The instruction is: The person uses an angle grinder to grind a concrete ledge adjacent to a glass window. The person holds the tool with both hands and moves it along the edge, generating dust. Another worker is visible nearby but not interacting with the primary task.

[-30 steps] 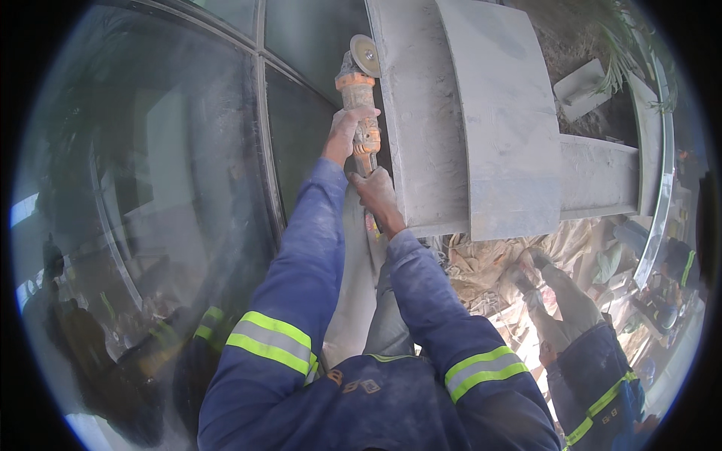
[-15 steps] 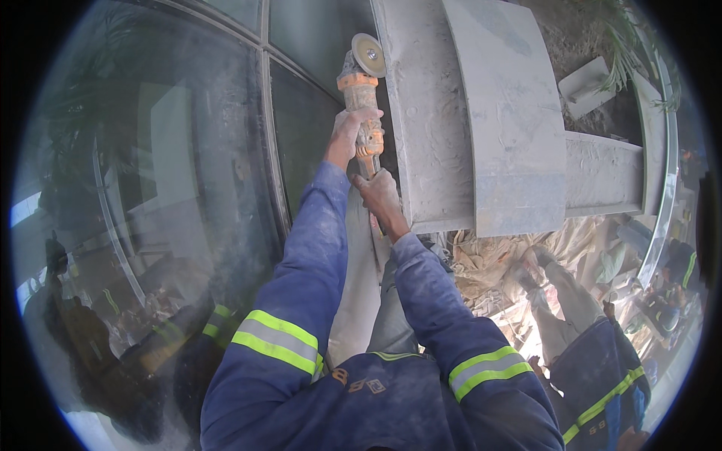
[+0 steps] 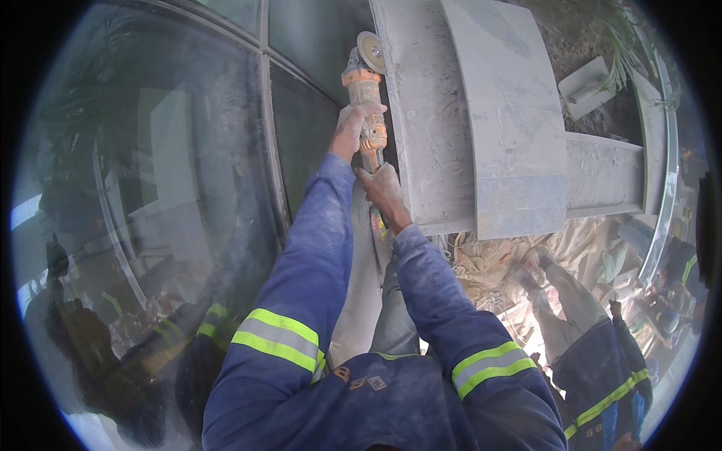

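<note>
Both hands on the angle grinder [image 3: 365, 98], arms stretched up in front of me. Left hand [image 3: 352, 128] is wrapped around the orange-and-grey body just behind the head, grip clenched. Right hand [image 3: 382, 189] is closed around the tail of the same tool, lower down, near where the cord leaves it.

Position: the grinder stands nearly upright, disc [image 3: 371, 52] at the top, beside the left edge of the dusty grey stone slab [image 3: 432, 120]. Whether the disc touches the edge I cannot tell. Dark glass panels [image 3: 226, 150] lie to the left.

Handling, as I judge it: rigid, moderately heavy, top-weighted toward the disc. Dust coats the casing and my sleeves, so the surface is probably slippery; two-point hold is right. Keep fingers below the orange collar, clear of the disc. The slab looks stiff and heavy, edges possibly brittle.

A second person in a blue reflective jacket [image 3: 602, 376] stands lower right.
</note>
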Demonstrator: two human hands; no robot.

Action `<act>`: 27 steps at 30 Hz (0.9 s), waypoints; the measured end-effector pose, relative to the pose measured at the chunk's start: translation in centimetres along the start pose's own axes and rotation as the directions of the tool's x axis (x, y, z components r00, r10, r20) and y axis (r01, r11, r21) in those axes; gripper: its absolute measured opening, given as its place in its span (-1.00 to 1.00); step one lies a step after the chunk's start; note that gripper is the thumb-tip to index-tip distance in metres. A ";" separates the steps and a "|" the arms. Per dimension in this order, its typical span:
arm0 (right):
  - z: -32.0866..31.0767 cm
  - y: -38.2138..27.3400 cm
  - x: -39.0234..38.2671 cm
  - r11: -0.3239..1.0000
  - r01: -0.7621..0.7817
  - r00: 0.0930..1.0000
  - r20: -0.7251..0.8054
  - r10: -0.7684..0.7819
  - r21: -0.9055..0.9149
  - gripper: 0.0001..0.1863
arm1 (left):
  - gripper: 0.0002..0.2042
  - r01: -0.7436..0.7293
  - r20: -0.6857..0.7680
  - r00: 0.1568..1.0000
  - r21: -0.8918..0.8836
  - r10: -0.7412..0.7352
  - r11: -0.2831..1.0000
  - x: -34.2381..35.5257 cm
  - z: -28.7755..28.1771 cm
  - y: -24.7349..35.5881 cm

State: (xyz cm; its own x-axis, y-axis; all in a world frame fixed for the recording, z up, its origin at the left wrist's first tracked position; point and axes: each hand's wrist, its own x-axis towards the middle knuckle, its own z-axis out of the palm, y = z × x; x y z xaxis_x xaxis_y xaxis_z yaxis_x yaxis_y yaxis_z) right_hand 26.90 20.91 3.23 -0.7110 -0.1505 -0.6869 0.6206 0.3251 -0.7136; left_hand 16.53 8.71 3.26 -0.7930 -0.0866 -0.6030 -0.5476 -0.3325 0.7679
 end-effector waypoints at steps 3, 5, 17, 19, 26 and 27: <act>0.1 0.9 0.5 0.995 0.032 0.999 0.022 -0.030 -0.092 -0.46 | -0.57 0.010 -0.002 1.000 0.002 -0.010 1.000 -0.5 0.1 0.3; 0.2 1.4 0.6 0.997 0.018 1.000 0.023 -0.016 -0.081 -0.43 | -0.57 0.023 -0.014 1.000 0.009 -0.023 1.000 -1.0 0.3 0.6; 0.2 1.9 0.5 0.994 0.059 0.998 -0.012 -0.060 -0.087 -0.46 | -0.53 0.024 -0.019 1.000 0.025 -0.023 0.999 -1.3 0.7 0.9; 0.2 1.4 0.5 0.996 0.067 0.998 -0.010 -0.068 -0.053 -0.49 | -0.53 0.021 0.004 1.000 0.034 -0.021 0.999 -0.9 0.5 0.8; 0.1 0.1 -0.1 0.999 0.037 0.999 -0.005 -0.037 0.005 -0.50 | -0.54 0.001 -0.008 1.000 0.011 0.000 1.000 0.0 0.0 0.4; 0.0 0.2 -0.2 1.000 0.022 1.000 0.003 -0.022 0.002 -0.49 | -0.54 0.022 -0.011 1.000 0.014 -0.022 1.000 -0.3 0.2 0.5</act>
State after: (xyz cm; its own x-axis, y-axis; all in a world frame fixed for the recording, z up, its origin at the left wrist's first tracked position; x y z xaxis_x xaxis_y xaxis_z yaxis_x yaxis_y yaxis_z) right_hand 27.09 21.01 3.23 -0.7236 -0.1602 -0.6714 0.6055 0.3195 -0.7289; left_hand 16.47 8.72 3.83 -0.7779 -0.0892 -0.6220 -0.5685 -0.3214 0.7573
